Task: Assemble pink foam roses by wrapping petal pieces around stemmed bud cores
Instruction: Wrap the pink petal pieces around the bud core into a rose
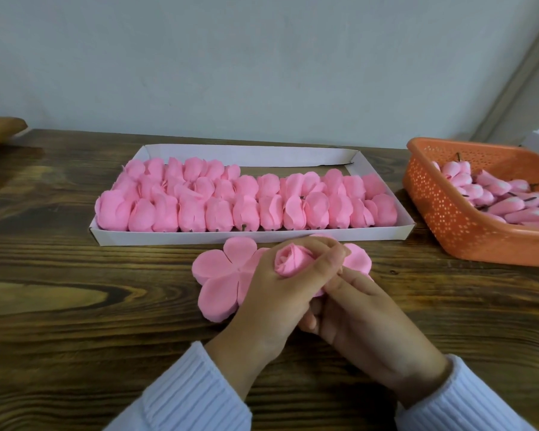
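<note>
**Wooden table (75, 306), viewed from above and in front, against a pale wall (262, 57).** A long white tray (262, 237) lies across the middle of the table. It is filled with rows of pink roses (246, 203) packed side by side, and short dark stem ends show along the near row. The tray's far right part is bare.

At the right edge stands an orange perforated basket (448, 222), well apart from the tray's right end. It holds a heap of pink buds (495, 194) with dark stems lying in several directions. A brown wooden object (1, 129) shows at the far left edge; what it is cannot be told.

Just in front of the tray, a stack of flat five-lobed petals (218, 275) lies on the table, touching the left hand's outer side. A second stack (360, 256) lies to the right, partly hidden behind the fingers.

Both arms enter from below in white ribbed sleeves (187, 396). The left hand (277, 290) is curled round a rolled rose (293, 262), which is held above the table between the two stacks with its spiral top facing left and up. The right hand (367, 315) lies against the left from the right, thumb toward the rose's base and fingers curled beneath. Whether it grasps anything cannot be told.
</note>
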Demonstrator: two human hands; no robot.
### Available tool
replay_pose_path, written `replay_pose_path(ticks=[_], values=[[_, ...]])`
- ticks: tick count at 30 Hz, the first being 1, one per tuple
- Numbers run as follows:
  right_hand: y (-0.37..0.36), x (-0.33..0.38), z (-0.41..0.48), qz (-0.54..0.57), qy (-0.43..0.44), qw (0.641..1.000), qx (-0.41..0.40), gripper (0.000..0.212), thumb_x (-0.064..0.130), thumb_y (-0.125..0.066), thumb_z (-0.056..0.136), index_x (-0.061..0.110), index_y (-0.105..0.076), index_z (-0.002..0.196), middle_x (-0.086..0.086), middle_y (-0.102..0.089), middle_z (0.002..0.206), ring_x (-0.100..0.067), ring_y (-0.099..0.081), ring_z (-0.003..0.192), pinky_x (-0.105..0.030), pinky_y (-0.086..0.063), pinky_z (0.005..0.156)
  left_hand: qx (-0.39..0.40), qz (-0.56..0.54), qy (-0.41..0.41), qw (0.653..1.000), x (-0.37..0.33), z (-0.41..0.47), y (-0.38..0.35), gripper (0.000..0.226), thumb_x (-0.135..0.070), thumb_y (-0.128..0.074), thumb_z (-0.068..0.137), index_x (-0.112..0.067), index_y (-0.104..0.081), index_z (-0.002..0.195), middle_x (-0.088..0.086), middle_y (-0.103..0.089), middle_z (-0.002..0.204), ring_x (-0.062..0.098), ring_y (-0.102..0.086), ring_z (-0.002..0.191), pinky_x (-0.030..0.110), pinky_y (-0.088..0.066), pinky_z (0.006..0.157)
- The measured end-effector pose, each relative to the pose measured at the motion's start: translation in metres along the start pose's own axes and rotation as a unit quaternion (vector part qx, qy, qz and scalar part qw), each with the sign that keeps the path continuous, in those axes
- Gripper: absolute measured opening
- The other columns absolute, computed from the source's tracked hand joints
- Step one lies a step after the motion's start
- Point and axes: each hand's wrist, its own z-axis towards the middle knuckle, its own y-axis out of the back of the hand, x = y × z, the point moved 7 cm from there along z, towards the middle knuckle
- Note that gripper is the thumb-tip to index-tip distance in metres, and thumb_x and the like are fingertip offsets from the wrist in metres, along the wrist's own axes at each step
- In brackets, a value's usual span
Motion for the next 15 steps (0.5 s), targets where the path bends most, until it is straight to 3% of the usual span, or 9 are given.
replay_pose_path(ticks=[3,6,8,10,12,15], values=[[0.0004,0.0007,0.0004,-0.024,0.006,1.000,-0.004,0.030,0.032,-0.062,0.075,0.007,-0.073,0.088,-0.012,-0.062,0.074,-0.018,-0.057,0.067,-0.028,-0.048,0.065,0.022,-0.010,-0.013,1.000,-0.0039,-0.0011,-0.0026,0.023,-0.049,-0.065,0.065,-0.028,-0.073,0.067,-0.006,-0.070,0.066,0.002,-0.047,0.035,0.016,-0.035,0.037],[0.0008,0.0024,-0.0001,-0.027,0.019,0.999,-0.010,0.035,0.023,-0.064,0.077,0.002,-0.066,0.106,-0.016,-0.060,0.089,-0.022,-0.057,0.081,-0.031,-0.046,0.072,-0.004,-0.039,-0.023,0.999,-0.0046,0.0001,0.0017,0.023,-0.046,-0.067,0.064,-0.024,-0.070,0.058,-0.004,-0.074,0.082,0.003,-0.062,0.052,0.014,-0.041,0.039],[-0.0012,0.0042,-0.0008,-0.038,0.035,0.999,-0.003,0.028,0.019,-0.061,0.080,0.004,-0.064,0.104,-0.009,-0.061,0.081,-0.016,-0.058,0.075,-0.029,-0.047,0.071,-0.008,-0.045,-0.019,0.999,-0.0027,0.0001,0.0032,0.024,-0.047,-0.067,0.064,-0.023,-0.071,0.062,-0.004,-0.072,0.076,0.004,-0.058,0.048,0.016,-0.040,0.039],[-0.0012,0.0037,-0.0012,-0.042,0.036,0.999,0.002,0.019,0.024,-0.058,0.081,0.011,-0.071,0.088,-0.005,-0.062,0.071,-0.012,-0.057,0.066,-0.025,-0.049,0.066,0.019,-0.030,-0.019,0.999,-0.0032,-0.0017,-0.0002,0.023,-0.048,-0.065,0.067,-0.026,-0.072,0.065,-0.008,-0.067,0.062,0.003,-0.045,0.037,0.016,-0.037,0.039],[-0.0020,0.0029,-0.0023,-0.042,0.026,0.999,0.007,0.026,0.030,-0.054,0.083,0.014,-0.073,0.078,-0.004,-0.063,0.068,-0.012,-0.056,0.063,-0.023,-0.049,0.064,0.048,-0.019,-0.025,0.998,-0.0049,-0.0035,-0.0037,0.022,-0.045,-0.063,0.071,-0.025,-0.072,0.068,-0.013,-0.065,0.055,0.001,-0.040,0.033,0.015,-0.033,0.038],[-0.0045,0.0020,-0.0036,-0.039,0.029,0.999,0.020,0.025,0.026,-0.052,0.089,0.016,-0.074,0.081,-0.004,-0.063,0.070,-0.012,-0.058,0.067,-0.025,-0.048,0.067,0.036,-0.009,-0.032,0.999,-0.0063,-0.0027,-0.0004,0.025,-0.045,-0.064,0.070,-0.024,-0.069,0.059,-0.006,-0.075,0.085,0.005,-0.040,0.035,0.014,-0.031,0.037]])
